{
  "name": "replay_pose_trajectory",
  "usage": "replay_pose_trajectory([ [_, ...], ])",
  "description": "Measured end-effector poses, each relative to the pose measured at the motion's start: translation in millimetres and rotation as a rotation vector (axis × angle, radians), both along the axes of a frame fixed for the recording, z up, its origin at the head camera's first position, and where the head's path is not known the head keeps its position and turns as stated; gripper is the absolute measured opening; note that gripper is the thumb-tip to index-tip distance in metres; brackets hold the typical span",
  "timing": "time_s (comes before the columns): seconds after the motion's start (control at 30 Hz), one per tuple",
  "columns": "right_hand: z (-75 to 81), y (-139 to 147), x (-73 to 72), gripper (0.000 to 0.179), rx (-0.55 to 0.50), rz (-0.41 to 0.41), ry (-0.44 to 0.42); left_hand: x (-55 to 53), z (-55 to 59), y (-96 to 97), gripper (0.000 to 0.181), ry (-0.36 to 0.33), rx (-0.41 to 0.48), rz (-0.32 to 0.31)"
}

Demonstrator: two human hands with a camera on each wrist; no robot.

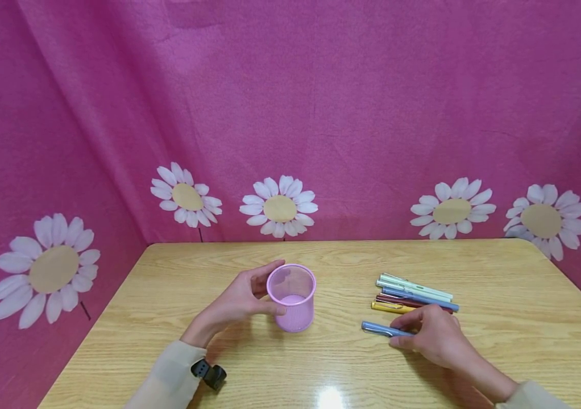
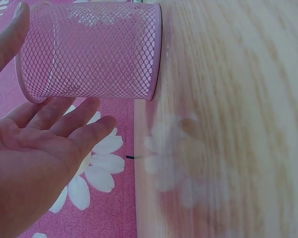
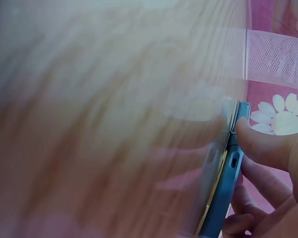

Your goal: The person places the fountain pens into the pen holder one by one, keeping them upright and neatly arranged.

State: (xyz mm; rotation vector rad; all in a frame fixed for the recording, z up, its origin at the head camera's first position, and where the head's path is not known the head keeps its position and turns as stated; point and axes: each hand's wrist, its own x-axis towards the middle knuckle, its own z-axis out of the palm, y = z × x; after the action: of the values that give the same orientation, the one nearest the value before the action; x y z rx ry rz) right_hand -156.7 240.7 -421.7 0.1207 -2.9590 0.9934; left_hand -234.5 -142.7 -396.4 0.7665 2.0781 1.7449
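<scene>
A pink mesh pen holder [image 1: 298,315] stands upright on the table. My left hand [image 1: 241,295] is at its left side, thumb across the near wall and fingers behind the rim; in the left wrist view the fingers [image 2: 89,136] look fairly straight and loosely spread. My right hand [image 1: 436,335] pinches a blue pen [image 1: 380,329] between thumb and fingers, low over the table or touching it. In the right wrist view, the thumb lies near the clip of this pen [image 3: 228,183]. The hand hides its far end in the head view.
Behind my right hand several pens lie side by side: light green ones [image 1: 413,284], another blue pen [image 1: 423,299], a dark red pen [image 1: 398,300] and a yellow pen [image 1: 390,307]. A pink flowered cloth [image 1: 362,142] hangs behind the wooden table [image 1: 331,258].
</scene>
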Motion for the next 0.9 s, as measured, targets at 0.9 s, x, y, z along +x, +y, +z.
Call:
replay_pose_trajectory([
  [0.9, -3.2, 17, -11.1, 0.025, -0.216, 0.361, -0.030, -1.7, -1.6, -0.8, 0.094, 0.002, -0.009, -0.003],
])
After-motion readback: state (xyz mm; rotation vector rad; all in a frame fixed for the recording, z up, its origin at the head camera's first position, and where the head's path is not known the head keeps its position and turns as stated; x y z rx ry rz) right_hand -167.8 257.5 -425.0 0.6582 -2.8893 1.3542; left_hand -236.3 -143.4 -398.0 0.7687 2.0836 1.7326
